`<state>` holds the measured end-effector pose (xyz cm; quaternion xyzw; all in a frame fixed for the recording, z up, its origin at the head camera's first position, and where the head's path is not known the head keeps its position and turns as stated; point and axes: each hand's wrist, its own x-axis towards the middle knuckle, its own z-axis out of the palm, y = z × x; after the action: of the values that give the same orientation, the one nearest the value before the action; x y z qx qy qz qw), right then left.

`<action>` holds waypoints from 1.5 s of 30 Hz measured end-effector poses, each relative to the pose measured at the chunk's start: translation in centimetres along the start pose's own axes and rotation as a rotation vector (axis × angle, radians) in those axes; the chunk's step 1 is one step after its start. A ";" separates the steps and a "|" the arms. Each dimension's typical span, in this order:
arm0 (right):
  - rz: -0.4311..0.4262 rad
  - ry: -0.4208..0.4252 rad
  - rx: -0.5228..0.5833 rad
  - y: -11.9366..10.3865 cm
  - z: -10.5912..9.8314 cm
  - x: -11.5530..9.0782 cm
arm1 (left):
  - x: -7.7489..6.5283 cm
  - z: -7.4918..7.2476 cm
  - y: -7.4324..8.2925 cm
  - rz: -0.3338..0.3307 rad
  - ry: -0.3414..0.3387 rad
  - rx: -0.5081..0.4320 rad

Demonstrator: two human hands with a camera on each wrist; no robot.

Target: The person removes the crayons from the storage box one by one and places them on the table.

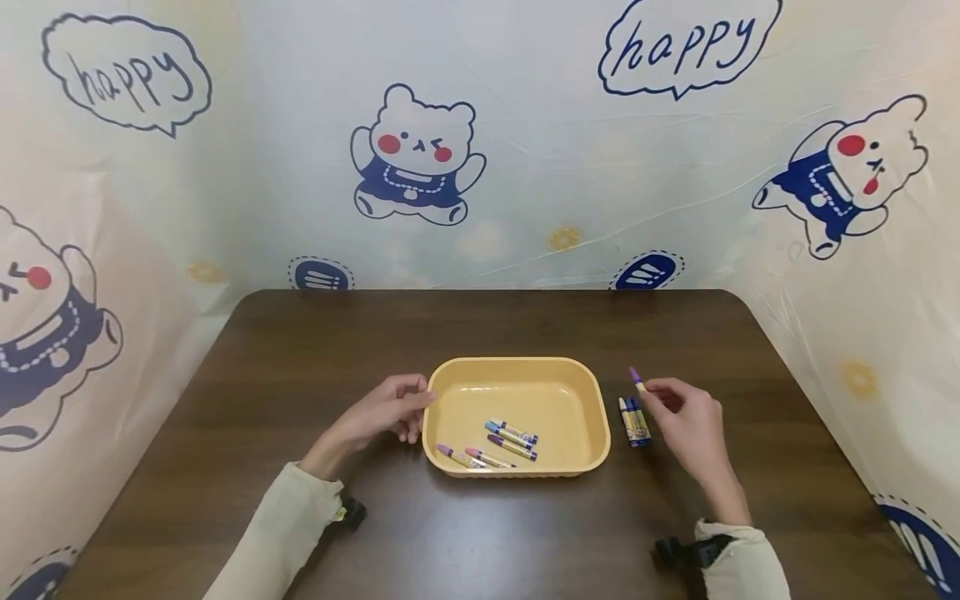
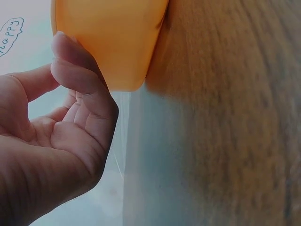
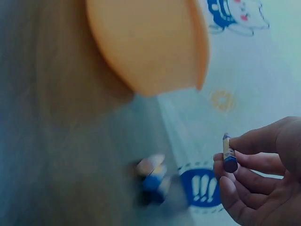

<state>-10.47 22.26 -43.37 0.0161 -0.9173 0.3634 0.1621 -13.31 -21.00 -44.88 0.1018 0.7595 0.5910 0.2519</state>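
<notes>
From my remote post I had the left grip [image 1: 382,412] clamped on the yellow tray [image 1: 540,400], inner crayons [image 1: 513,447] lying inside; the right grip [image 1: 693,427] pinched a purple crayon [image 1: 635,376] near loose crayons [image 1: 634,422] on the brown surface [image 1: 465,542]. Bear-printed cloth [image 1: 540,208] hung beyond.

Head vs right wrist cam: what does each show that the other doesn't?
Only head: the left hand at the left rim of the yellow tray, and the crayons inside the tray.
Only right wrist: the blue butt end of the held crayon.
Both: the right hand pinching that crayon, part or all of the tray, and the crayons beside the tray, blurred in the wrist view.
</notes>
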 end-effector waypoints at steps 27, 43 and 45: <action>0.110 -0.247 -0.144 3.3 0.3 -0.2 | 0.2 -0.1 0.4 -0.027 -0.012 -0.012; 0.147 -0.245 -0.131 3.5 0.7 -0.1 | 0.1 -0.1 0.3 -0.025 -0.014 -0.027; 0.137 -0.240 -0.128 3.7 0.6 -0.1 | 0.1 -0.1 0.2 -0.026 -0.014 -0.027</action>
<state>-11.11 24.54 -46.28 -0.0138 -0.9503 0.3098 0.0267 -13.48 -20.94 -44.67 0.0926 0.7511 0.5971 0.2660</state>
